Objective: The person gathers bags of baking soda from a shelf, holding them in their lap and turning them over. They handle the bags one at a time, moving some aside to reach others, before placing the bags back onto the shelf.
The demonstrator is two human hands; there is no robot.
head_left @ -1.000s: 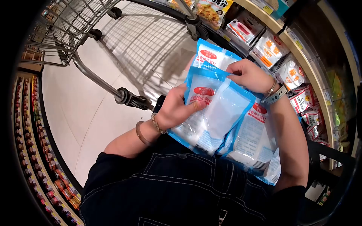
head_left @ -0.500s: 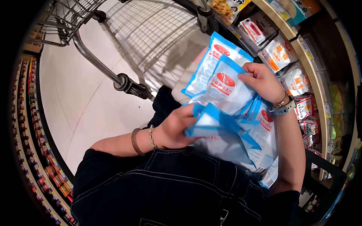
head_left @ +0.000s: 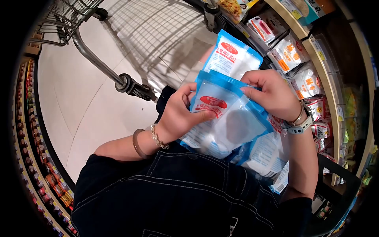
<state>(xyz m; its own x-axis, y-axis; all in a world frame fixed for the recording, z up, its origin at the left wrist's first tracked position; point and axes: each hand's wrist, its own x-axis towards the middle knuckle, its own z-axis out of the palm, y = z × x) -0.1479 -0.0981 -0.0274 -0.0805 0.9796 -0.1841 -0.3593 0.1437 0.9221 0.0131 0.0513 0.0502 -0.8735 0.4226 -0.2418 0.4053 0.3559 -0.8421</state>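
Note:
Between my two hands is a baking soda packet point(head_left: 237, 122), blue-edged and partly clear, with a red oval label. My left hand point(head_left: 179, 112) grips its left side, thumb across the front below the label. At the top right, my right hand point(head_left: 272, 93) pinches the blue edge between thumb and fingers. Behind it, another baking soda packet point(head_left: 231, 59) leans with its printed front showing. More packets point(head_left: 266, 156) lie heaped on my lap, partly covered by the held one and by my right forearm.
A wire shopping cart point(head_left: 98, 59) with black wheels stands ahead on the pale tiled floor point(head_left: 75, 102). To the right, a shelf point(head_left: 321, 79) holds white bagged goods point(head_left: 290, 53). Another stocked shelf point(head_left: 39, 166) runs along the left. A black plastic frame point(head_left: 339, 197) is at lower right.
My left hand has moved up and brought a packet upright, its label now facing me, in front of the others. My right hand has shifted slightly down and left onto its top edge.

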